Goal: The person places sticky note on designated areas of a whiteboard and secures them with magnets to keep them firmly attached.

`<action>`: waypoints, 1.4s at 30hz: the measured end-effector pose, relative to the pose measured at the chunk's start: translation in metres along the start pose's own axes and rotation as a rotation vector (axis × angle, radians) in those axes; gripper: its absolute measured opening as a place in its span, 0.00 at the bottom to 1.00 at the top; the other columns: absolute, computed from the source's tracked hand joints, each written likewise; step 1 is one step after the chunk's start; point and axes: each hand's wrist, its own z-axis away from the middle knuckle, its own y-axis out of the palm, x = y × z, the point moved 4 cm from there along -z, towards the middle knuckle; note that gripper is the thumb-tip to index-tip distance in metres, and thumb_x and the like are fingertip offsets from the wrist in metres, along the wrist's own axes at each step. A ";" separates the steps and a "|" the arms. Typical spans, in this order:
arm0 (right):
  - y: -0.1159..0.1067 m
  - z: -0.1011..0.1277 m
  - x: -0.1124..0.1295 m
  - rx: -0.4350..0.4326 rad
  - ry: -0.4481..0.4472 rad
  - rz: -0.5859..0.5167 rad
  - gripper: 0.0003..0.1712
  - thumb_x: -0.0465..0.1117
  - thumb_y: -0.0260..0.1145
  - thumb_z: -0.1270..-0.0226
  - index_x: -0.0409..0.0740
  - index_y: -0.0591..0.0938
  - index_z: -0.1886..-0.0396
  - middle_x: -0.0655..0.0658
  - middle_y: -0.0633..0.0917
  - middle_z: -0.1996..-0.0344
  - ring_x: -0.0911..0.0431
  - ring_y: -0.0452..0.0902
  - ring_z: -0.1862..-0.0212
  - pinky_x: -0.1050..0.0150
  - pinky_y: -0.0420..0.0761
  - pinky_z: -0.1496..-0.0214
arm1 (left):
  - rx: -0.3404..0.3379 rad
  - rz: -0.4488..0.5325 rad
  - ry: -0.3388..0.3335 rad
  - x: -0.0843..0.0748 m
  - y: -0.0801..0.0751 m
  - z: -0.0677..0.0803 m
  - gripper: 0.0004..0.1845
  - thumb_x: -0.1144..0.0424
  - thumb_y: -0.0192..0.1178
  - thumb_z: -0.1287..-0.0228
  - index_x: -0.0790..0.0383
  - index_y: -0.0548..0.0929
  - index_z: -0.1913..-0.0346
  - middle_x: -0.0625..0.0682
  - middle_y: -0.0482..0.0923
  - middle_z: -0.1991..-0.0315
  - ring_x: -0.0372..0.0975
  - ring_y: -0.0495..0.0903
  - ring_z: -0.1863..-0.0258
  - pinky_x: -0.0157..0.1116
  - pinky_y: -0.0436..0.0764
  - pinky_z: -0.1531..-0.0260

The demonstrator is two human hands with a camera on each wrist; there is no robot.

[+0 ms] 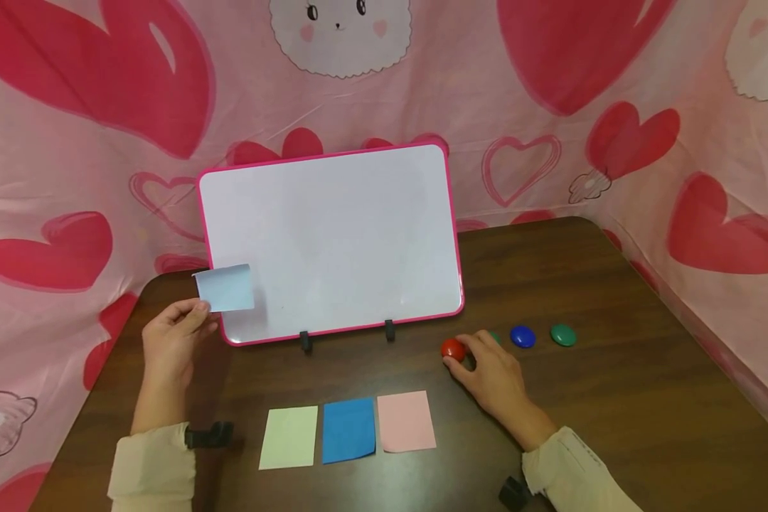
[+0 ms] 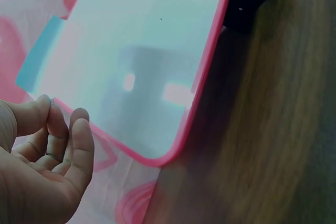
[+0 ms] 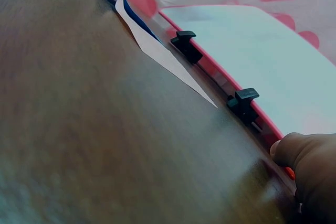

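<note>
Red disc [image 1: 453,349] and pale blue note [image 1: 227,288] are each in one hand of a person at a dark wooden table [image 1: 614,398]. Closest to the head camera are two beige sleeves [image 1: 153,469], each with a black wrist mount [image 1: 210,435] by the cuff. Next, a light green note [image 1: 288,437], a blue note [image 1: 348,430] and a pink note [image 1: 406,421] lie in a row on the tabletop, narrow gaps between them; the blue note's lower right corner curls up.

Farther in, the right hand [image 1: 496,377] has thumb and forefinger narrowed around the red disc, just in front of the whiteboard's [image 1: 339,242] lower right corner; whether the disc is off the tabletop I cannot tell. Past those fingers peeks the edge of a green disc [image 1: 496,337], with a blue disc [image 1: 523,336] and a second green disc [image 1: 563,335] spaced apart to its right.

Two black feet [image 1: 305,341] grip the whiteboard's lower edge. At its left side, the left hand [image 1: 173,345] pinches the pale blue note by the lower left corner. In the head view that note overlaps the pink-rimmed board's left edge; whether they touch, I cannot tell. Beyond hangs pink fabric [image 1: 358,107] printed with red hearts and fluffy white faces.
</note>
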 end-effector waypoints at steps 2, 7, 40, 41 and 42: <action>0.000 0.000 0.000 -0.001 -0.002 -0.001 0.23 0.48 0.79 0.43 0.41 0.86 0.51 0.49 0.79 0.65 0.59 0.70 0.71 0.61 0.72 0.72 | -0.008 -0.006 -0.005 0.000 0.003 -0.002 0.00 0.69 0.69 0.38 0.61 0.88 0.65 0.49 0.82 0.69 0.38 0.85 0.73 0.31 0.84 0.67; 0.000 -0.001 0.000 -0.006 -0.004 -0.001 0.23 0.48 0.79 0.43 0.41 0.86 0.51 0.49 0.80 0.65 0.58 0.71 0.71 0.61 0.73 0.71 | -0.012 -0.007 -0.010 -0.002 0.010 -0.008 0.01 0.70 0.69 0.38 0.62 0.87 0.65 0.50 0.82 0.68 0.39 0.85 0.72 0.32 0.84 0.65; 0.000 0.000 0.001 0.007 0.021 -0.007 0.23 0.49 0.79 0.43 0.42 0.86 0.51 0.50 0.79 0.65 0.58 0.71 0.70 0.61 0.72 0.70 | -0.058 -0.060 -0.112 -0.011 0.033 -0.035 0.02 0.66 0.67 0.34 0.61 0.85 0.62 0.51 0.79 0.63 0.39 0.83 0.70 0.32 0.85 0.67; 0.000 0.000 0.001 0.006 0.021 -0.009 0.23 0.49 0.79 0.43 0.42 0.86 0.51 0.50 0.79 0.65 0.58 0.72 0.70 0.61 0.73 0.70 | -0.064 -0.068 -0.119 -0.011 0.034 -0.035 0.02 0.66 0.66 0.34 0.60 0.85 0.62 0.51 0.79 0.63 0.39 0.82 0.70 0.32 0.85 0.67; 0.000 0.000 0.001 0.006 0.021 -0.011 0.23 0.49 0.79 0.43 0.42 0.86 0.51 0.50 0.80 0.65 0.58 0.72 0.70 0.61 0.73 0.70 | -0.071 -0.077 -0.125 -0.011 0.034 -0.036 0.02 0.66 0.66 0.34 0.60 0.85 0.61 0.51 0.79 0.64 0.39 0.82 0.71 0.32 0.85 0.68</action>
